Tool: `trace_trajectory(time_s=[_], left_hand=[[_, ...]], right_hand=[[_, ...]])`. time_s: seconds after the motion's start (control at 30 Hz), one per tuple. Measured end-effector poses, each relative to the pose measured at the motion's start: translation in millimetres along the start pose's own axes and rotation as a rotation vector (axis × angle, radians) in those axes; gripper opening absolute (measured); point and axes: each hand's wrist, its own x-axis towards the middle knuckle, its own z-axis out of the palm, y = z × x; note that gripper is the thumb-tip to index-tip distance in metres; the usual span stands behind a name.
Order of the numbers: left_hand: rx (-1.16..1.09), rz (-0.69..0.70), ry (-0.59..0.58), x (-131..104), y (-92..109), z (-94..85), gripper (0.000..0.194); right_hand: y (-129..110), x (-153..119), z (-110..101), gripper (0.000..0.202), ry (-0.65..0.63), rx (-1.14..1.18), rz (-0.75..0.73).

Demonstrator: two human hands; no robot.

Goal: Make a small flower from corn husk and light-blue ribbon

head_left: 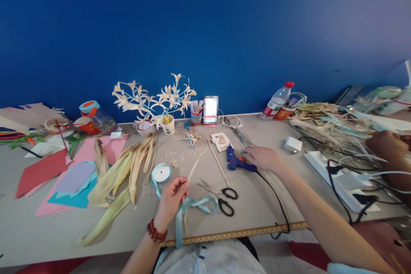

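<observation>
A pale strip of corn husk point(194, 166) sticks up from my left hand point(176, 197), pinched between thumb and fingers. Light-blue ribbon point(199, 204) trails beside that hand, near its spool point(161, 174). My right hand point(261, 157) reaches over the table with curled fingers on the near ends of thin wires point(241, 136); the exact grip is partly hidden. Just left of it lies a blue glue gun point(236, 160). Black-handled scissors point(227, 202) and a thin stick point(218, 162) rest between my hands.
Corn husks point(123, 171) and coloured paper point(73, 180) cover the left side. Husk flowers stand in a paper cup point(167, 125) at the back. A power strip point(337, 180) with cables, a charger point(293, 144) and another person's hand point(390, 150) are at the right.
</observation>
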Motion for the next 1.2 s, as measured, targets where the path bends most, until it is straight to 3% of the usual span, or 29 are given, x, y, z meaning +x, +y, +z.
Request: trace_trajectory(time_s=[0.17, 0.27, 0.33, 0.4, 0.5, 0.73, 0.97, 1.07, 1.2], left_hand=[[-0.040, -0.024, -0.021, -0.3, 4.1, 2.7, 0.027], [-0.068, -0.029, -0.040, 0.7, 7.0, 6.5, 0.026], [-0.089, -0.025, -0.055, 2.2, 8.4, 9.4, 0.025], [-0.110, -0.025, -0.064, 3.7, 9.4, 11.8, 0.023], [-0.122, -0.029, -0.063, 4.2, 10.8, 12.7, 0.023], [-0.089, -0.059, -0.031, 2.5, 13.5, 6.9, 0.027], [-0.117, -0.050, -0.073, 3.5, 17.2, 10.8, 0.028], [-0.116, -0.028, -0.069, 2.7, 20.5, 11.1, 0.028], [-0.114, -0.005, -0.089, 1.3, 27.9, 12.2, 0.028]], right_hand=[[-18.0, -10.1, -4.1, 0.025, 0.070, -0.022, 0.077], [-56.9, -17.4, -4.7, 0.027, 0.196, 0.090, -0.048], [-86.3, -18.3, 0.3, 0.028, 0.189, 0.099, -0.064], [-110.1, -15.0, 8.7, 0.024, 0.129, 0.098, 0.082], [-127.9, -6.0, 19.9, 0.016, 0.103, 0.113, 0.176], [-123.4, -15.7, 14.3, 0.013, 0.147, 0.255, 0.279], [-103.9, -36.1, 33.2, 0.010, 0.248, 0.975, 0.277], [-101.8, -42.0, 37.9, 0.016, 0.310, 1.135, 0.227], [-119.0, -52.7, 28.6, 0.033, 0.209, 1.289, 0.110]])
